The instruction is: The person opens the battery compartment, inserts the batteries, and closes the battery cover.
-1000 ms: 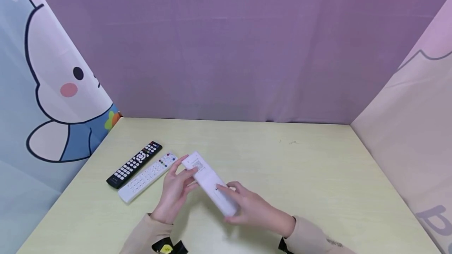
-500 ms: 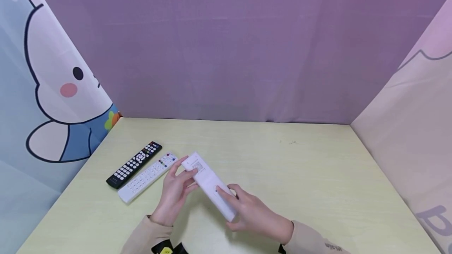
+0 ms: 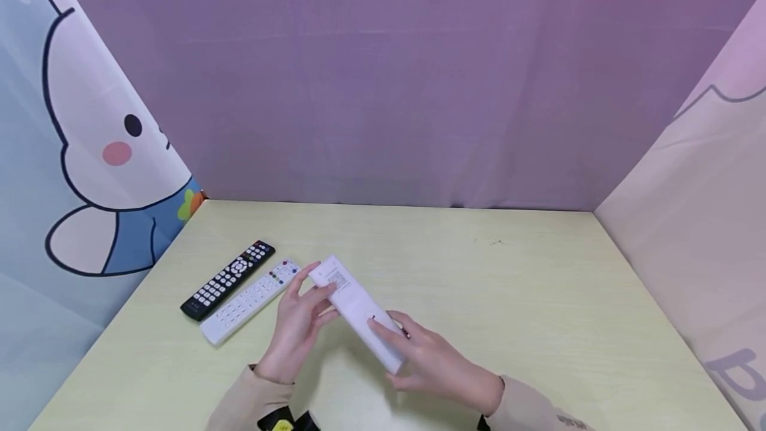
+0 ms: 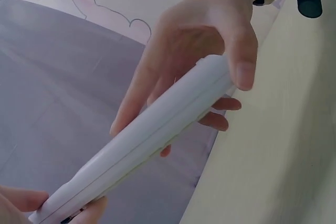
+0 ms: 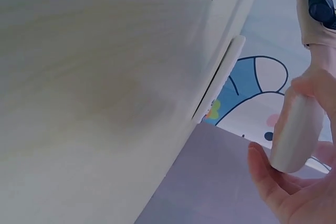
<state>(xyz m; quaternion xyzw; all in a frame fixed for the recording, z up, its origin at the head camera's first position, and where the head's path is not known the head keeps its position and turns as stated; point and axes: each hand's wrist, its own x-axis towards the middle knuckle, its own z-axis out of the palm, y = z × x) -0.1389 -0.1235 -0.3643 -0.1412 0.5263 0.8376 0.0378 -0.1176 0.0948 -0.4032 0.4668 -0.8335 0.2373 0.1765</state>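
Observation:
Both hands hold a white remote control [image 3: 358,308] above the table, its back with a printed label facing up. My left hand [image 3: 292,336] pinches the far-left end between thumb and fingers. Around the near-right end, my right hand [image 3: 433,359] grips it, the thumb lying on the back beside a small dark notch. In the left wrist view the remote's long side shows, the right hand [image 4: 197,30] at its upper end. From the right wrist, one rounded end of the remote [image 5: 298,137] shows among the fingers. The button side is mostly hidden.
A black remote [image 3: 227,280] and another white remote [image 3: 250,301] lie side by side, buttons up, on the pale table [image 3: 526,298] to the left. A purple cloth wall [image 3: 383,85] stands behind, with printed cloth panels at both sides.
The right hand has shifted slightly on the remote, and the dark notch beside its thumb shows more. The left hand and the remotes on the table have stayed put.

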